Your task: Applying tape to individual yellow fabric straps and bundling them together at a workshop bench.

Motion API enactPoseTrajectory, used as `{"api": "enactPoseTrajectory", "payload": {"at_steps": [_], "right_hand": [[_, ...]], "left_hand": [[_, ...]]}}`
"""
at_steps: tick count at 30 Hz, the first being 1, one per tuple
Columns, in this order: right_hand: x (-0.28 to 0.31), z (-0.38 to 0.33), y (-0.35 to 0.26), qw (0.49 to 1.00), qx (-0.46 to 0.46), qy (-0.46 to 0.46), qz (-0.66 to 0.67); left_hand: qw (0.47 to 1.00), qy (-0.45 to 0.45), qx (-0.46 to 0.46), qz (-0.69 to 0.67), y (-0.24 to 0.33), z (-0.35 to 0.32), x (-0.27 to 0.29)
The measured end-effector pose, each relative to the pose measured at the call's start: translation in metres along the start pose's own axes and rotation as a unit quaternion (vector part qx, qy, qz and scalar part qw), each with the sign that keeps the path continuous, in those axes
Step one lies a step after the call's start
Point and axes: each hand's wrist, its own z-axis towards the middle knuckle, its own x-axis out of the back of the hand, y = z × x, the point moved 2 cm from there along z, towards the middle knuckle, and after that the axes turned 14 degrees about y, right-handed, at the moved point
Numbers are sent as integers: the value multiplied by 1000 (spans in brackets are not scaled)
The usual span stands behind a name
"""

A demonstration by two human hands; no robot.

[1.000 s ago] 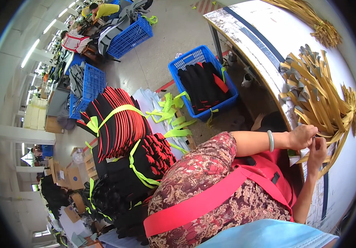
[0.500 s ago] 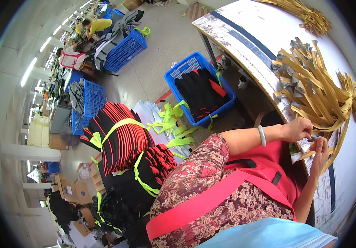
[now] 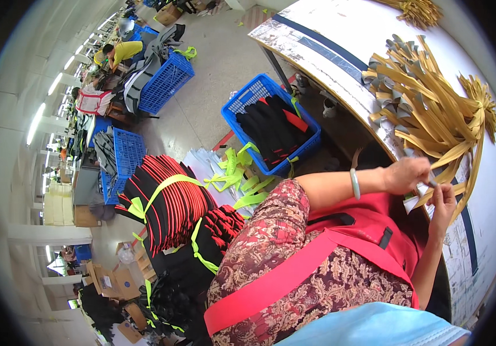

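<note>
My left hand, with a pale bangle at its wrist, is closed in a pinch at the table's near edge. Just beside it, my right hand is pinched too. Between their fingertips shows a small grey strap end; its detail is blurred and partly covered by the fingers. Right beyond the hands lies a big bundle of tan straps, many with grey ends, gathered at one side. Some loose straps run down past my right hand. A small white piece sticks out below my fingers.
The white worktable has dark tape bands and another strap bundle far back. Left of it stands a blue crate of black pieces. Stacks of red-edged black pieces, tied with neon strips, are at my left. Beyond, a person bends over work.
The view has turned slightly, so the table and crate sit further left and higher. My hands stay close together, still pinching, with a small shift of the fingers around the grey end.
</note>
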Motion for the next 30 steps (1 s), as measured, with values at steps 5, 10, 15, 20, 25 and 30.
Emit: {"api": "enactPoseTrajectory", "payload": {"at_steps": [5, 10, 15, 20, 25, 30], "right_hand": [[12, 4, -20, 998, -10, 64, 0], [36, -17, 12, 996, -28, -23, -84], [32, -25, 13, 993, -38, -17, -110], [25, -20, -6, 964, 49, -16, -261], [27, -19, -17, 960, 87, 9, -267], [30, -40, 1, 953, 77, 23, -293]], "left_hand": [[906, 357, 127, -191, -18, 90, 118], [943, 321, 81, -22, -35, 62, 147], [968, 233, 95, 17, -47, -8, 90], [983, 119, 130, 48, -49, -29, 58], [976, 69, 206, 2, -59, -56, 59], [968, 11, 247, -43, -52, -67, 40]]}}
